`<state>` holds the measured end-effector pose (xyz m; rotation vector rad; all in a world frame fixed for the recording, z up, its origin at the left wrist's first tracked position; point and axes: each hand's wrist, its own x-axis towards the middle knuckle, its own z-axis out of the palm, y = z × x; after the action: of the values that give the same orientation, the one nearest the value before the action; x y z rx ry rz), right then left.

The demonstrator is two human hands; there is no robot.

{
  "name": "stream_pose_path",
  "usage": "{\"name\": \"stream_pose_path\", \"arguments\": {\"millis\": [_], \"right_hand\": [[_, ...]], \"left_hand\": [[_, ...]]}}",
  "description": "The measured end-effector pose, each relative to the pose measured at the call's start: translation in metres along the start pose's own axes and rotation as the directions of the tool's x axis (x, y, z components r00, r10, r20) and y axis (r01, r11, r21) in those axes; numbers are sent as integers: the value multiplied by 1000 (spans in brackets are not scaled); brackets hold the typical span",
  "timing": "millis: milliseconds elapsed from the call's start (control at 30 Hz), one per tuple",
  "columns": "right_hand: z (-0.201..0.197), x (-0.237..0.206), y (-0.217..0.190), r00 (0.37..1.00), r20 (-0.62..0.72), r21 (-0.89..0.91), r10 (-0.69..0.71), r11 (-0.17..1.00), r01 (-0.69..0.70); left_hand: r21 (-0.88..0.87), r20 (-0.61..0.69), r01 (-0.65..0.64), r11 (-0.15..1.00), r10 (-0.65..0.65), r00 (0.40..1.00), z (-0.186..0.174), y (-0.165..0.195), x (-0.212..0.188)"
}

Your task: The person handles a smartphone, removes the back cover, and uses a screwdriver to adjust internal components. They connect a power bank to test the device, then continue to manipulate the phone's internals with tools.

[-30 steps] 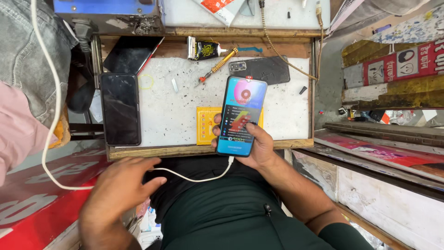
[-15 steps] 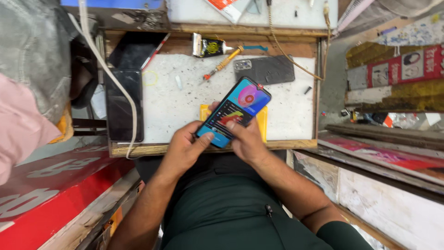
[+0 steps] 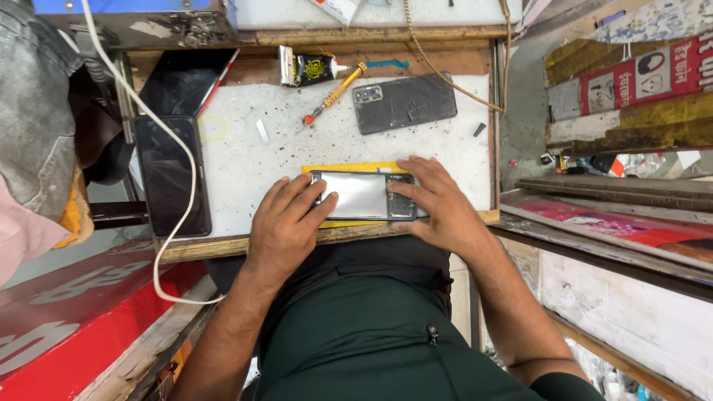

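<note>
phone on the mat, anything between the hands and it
Nothing visible. Both the left hand and the right hand already rest on the face-down phone, one at each end, over the yellow mat.

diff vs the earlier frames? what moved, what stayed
The phone went from held up, screen lit, in the right hand to lying flat, back up, on the yellow pad. The left hand came up and both hands now press on it. The screwdriver, back cover and dark phone stayed.
</note>
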<state>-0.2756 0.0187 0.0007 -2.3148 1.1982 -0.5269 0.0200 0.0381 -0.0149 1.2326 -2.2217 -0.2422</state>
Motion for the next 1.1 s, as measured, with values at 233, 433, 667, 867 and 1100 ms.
{"name": "stream_pose_path", "arguments": {"millis": [233,433,667,867,1100], "right_hand": [[1,-2,-2,993,-57,6,100,995,-100],[6,1,-4,994,-65,42,89,995,-87],[-6,0,-30,967,-179,-171,183,962,-214],[1,-6,-44,896,-143,-76,420,898,-433],[16,-1,-36,905,-199,280,376,907,-315]], "left_hand": [[-73,205,124,990,-106,973,1,1,-7],[-43,219,139,989,-126,968,-3,6,3],[-32,317,150,988,-133,939,-13,3,20],[29,364,175,984,-173,915,-11,4,26],[4,343,234,972,-222,913,-23,-7,18]]}}
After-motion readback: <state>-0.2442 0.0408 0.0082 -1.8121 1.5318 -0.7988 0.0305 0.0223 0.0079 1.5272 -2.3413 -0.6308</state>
